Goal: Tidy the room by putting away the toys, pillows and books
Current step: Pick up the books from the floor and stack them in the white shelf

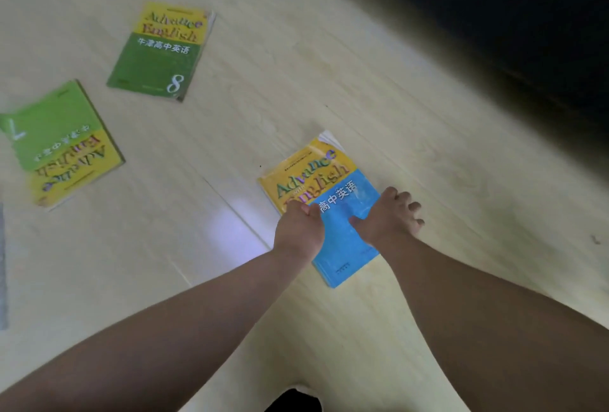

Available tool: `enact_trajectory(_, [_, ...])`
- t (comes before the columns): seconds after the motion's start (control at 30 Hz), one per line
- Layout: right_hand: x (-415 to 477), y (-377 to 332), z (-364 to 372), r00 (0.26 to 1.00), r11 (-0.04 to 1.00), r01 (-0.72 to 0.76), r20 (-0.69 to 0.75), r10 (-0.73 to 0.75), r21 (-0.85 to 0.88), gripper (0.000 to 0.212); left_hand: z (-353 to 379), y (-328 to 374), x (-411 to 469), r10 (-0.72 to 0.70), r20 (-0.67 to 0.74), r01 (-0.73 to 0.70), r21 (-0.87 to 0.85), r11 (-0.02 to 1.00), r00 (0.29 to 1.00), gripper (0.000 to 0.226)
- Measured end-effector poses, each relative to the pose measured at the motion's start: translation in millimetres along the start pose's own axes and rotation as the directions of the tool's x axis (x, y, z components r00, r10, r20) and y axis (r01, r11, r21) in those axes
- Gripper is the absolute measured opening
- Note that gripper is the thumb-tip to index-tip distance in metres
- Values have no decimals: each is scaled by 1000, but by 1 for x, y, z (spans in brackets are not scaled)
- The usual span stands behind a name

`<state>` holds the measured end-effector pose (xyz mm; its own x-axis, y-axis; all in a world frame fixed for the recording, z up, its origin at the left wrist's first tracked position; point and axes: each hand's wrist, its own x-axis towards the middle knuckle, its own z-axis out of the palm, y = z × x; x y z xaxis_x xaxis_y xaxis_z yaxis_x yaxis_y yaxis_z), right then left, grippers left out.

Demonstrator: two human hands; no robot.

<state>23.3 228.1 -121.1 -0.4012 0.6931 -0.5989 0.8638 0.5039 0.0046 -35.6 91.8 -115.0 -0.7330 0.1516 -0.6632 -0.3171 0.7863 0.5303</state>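
Blue book (342,243): lies flat on the wood floor (296,65), cover up, right below you.

Grip: your left hand (298,230) grips its left edge, thumb on the cover, other fingers hidden. Your right hand (389,217) has the thumb on the cover and fingers curled over the right edge. Both hold narrow, on the book.

Handling, est.: thin paperback, light, bends under load, and the glossy cover is likely slick. Page corners fan out at the far end, so hold by the long edges or the spine side, not by the cover alone.

Other items: green book no. 8 (158,58) and green book no. 7 (62,144) lie flat, well apart, to your left.

Containers: no shelf, box or basket in view. The dark mass (494,15) upper right cannot be ID'd.
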Motion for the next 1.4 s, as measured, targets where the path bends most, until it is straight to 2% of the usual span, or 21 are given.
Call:
enact_trajectory(0.23, [13,13,2,995,999,-53,82,53,-8,93,0,-3,-4,12,106,-17,45,999,994,31])
enact_trajectory(0.3, [18,14,-1,995,999,-40,87,41,-12,83,-7,-2,-4,2,159,12,-87,996,987,27])
enact_trajectory(0.37, [18,8,-7,997,999,24,73,-27,43,66,-20,-4,-8,-26,183,85,-326,941,983,14])
enact_trajectory(0.4, [16,1,-11,994,992,86,61,-91,88,54,-31,-8,-11,-40,131,90,-396,914,991,10])
enact_trajectory(0.47, [9,-17,-20,968,960,234,51,-244,156,35,-54,-15,-14,-62,-15,50,-417,908,998,13])
enact_trajectory(0.57, [-7,-53,-35,877,839,465,-19,-479,282,22,-100,-32,-21,-108,-237,11,-376,926,965,18])
enact_trajectory(0.63, [-23,-84,-42,832,735,535,-108,-544,415,20,-136,-46,-29,-144,-351,11,-356,934,925,23])
enact_trajectory(0.77, [-66,-142,-39,822,535,494,-167,-544,685,25,-207,-89,-33,-189,-512,52,-270,962,838,24])
enact_trajectory(0.9, [-96,-184,-24,805,442,470,-166,-570,764,23,-278,-162,-15,-254,-631,202,-155,967,733,27])
enact_trajectory(1.0, [-111,-198,-10,793,428,463,-146,-592,776,20,-319,-209,1,-314,-675,350,-87,933,668,34])
enact_trajectory(1.13, [-134,-208,12,803,394,385,-93,-588,834,12,-357,-256,31,-242,-660,463,181,868,711,55])
enact_trajectory(1.2, [-149,-214,28,818,395,327,-48,-574,858,8,-371,-279,45,-255,-644,517,257,816,722,71])
enact_trajectory(1.33, [-173,-233,48,819,387,276,-5,-574,880,7,-387,-322,70,-346,-596,570,237,787,725,100])
enact_trajectory(1.4, [-180,-249,51,816,383,278,-6,-578,881,6,-391,-343,81,-406,-552,595,217,773,728,108])
